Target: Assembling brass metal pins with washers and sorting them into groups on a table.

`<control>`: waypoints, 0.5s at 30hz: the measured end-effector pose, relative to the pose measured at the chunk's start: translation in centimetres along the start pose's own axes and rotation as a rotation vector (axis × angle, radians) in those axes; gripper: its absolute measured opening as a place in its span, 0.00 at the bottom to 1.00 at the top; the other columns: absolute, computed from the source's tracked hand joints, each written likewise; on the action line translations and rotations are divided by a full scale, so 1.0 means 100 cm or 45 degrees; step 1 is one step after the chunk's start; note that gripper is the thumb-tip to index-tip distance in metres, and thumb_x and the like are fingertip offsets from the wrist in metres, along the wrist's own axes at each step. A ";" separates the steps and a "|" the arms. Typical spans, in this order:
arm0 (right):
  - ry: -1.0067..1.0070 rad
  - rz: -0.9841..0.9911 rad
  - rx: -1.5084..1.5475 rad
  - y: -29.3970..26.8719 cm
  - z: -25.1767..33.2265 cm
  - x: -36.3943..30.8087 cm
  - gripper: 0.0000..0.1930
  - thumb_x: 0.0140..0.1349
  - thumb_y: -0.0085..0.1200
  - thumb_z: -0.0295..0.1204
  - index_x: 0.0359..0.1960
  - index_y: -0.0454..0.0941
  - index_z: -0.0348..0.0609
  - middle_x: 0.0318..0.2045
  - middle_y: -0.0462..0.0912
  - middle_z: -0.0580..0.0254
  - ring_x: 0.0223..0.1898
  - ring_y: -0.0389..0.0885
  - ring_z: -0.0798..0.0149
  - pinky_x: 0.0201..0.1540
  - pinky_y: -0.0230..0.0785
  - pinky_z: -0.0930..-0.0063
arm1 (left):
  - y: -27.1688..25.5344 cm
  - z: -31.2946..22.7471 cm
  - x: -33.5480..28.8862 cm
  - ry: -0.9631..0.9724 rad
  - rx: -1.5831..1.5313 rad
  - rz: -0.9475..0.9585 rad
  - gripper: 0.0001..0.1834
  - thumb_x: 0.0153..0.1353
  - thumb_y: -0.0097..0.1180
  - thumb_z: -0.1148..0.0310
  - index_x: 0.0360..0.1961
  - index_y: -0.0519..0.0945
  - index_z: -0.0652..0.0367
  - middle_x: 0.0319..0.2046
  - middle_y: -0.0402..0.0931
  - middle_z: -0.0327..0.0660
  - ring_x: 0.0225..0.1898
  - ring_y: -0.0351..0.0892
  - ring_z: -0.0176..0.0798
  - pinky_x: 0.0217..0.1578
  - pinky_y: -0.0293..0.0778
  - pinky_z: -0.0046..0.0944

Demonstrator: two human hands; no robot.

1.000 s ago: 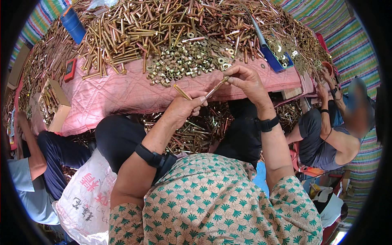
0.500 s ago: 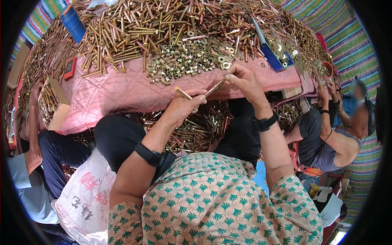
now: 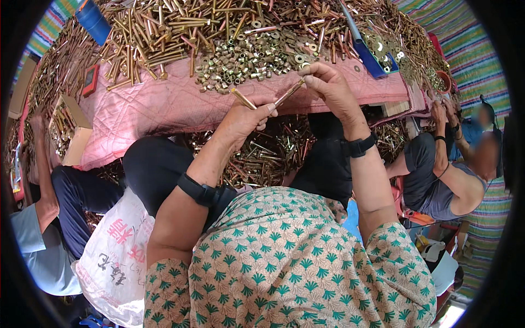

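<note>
My left hand (image 3: 246, 121) is closed round two slim brass-coloured bolts. One bolt (image 3: 242, 98) sticks out on the left side of the hand with its end up. The other bolt (image 3: 287, 94) slants up to the right from between thumb and finger. At its far end, my right hand (image 3: 332, 92) pinches it with thumb and fingertips; whether a small part sits under those fingertips is hidden. Just beyond both hands lies a heap of small metal nuts (image 3: 240, 63) on a pink quilted cloth (image 3: 158, 117), with flat washers (image 3: 301, 58) at its right.
Long bolts (image 3: 164, 33) are piled across the table. A blue tray (image 3: 377, 65) stands right, a blue cup (image 3: 93, 23) and a red device (image 3: 90, 81) left. A cardboard box (image 3: 76, 131) holds bolts. Co-workers sit at left and right (image 3: 456, 180). A white sack (image 3: 117, 262) leans beside my leg.
The view has tipped slightly, so the table sits higher in it. Both hands keep their hold on the bolts; my right fingers have shifted a little at the bolt's end.
</note>
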State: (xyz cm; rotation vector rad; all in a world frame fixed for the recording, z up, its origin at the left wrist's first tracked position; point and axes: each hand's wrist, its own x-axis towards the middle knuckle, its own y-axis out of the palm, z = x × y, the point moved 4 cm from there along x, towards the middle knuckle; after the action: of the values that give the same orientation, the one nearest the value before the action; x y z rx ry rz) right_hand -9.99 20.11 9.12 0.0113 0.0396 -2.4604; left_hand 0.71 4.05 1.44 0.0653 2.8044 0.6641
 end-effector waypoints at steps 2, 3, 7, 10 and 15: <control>0.039 0.032 -0.133 -0.010 -0.007 0.000 0.07 0.60 0.58 0.31 0.32 0.76 0.42 0.23 0.71 0.77 0.23 0.65 0.81 0.25 0.58 0.85 | 0.001 0.001 0.001 -0.002 0.004 0.024 0.13 0.62 0.55 0.68 0.45 0.77 0.64 0.29 0.76 0.36 0.23 0.66 0.23 0.22 0.61 0.22; 0.040 0.028 -0.132 -0.009 -0.008 0.001 0.07 0.60 0.58 0.31 0.32 0.76 0.42 0.23 0.71 0.77 0.23 0.65 0.81 0.25 0.58 0.85 | 0.001 0.002 0.001 -0.001 0.008 0.041 0.12 0.62 0.55 0.68 0.45 0.77 0.64 0.28 0.76 0.36 0.23 0.66 0.23 0.22 0.61 0.22; -0.020 0.001 -0.179 -0.001 0.003 -0.004 0.07 0.60 0.58 0.31 0.29 0.75 0.42 0.22 0.70 0.79 0.23 0.64 0.82 0.25 0.57 0.85 | -0.001 0.003 0.000 -0.038 0.030 0.040 0.12 0.62 0.55 0.68 0.43 0.77 0.63 0.28 0.75 0.36 0.23 0.66 0.22 0.22 0.61 0.22; 0.003 0.027 -0.297 -0.004 0.000 -0.007 0.08 0.61 0.57 0.32 0.28 0.75 0.43 0.21 0.69 0.79 0.21 0.62 0.82 0.23 0.54 0.86 | 0.001 0.003 -0.002 -0.056 0.024 0.093 0.11 0.62 0.55 0.69 0.43 0.77 0.63 0.28 0.75 0.35 0.23 0.66 0.22 0.21 0.61 0.22; -0.135 0.022 -0.756 -0.018 -0.019 -0.007 0.11 0.66 0.51 0.36 0.36 0.77 0.41 0.20 0.68 0.77 0.19 0.62 0.81 0.20 0.53 0.86 | 0.001 0.002 -0.011 -0.146 0.085 0.164 0.12 0.64 0.52 0.68 0.45 0.78 0.63 0.28 0.76 0.34 0.23 0.65 0.22 0.22 0.62 0.22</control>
State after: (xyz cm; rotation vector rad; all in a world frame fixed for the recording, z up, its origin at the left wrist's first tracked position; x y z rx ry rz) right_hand -10.57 21.97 7.31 -0.3728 0.7137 -2.3364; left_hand 1.78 4.13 1.55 0.2896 2.7285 0.5759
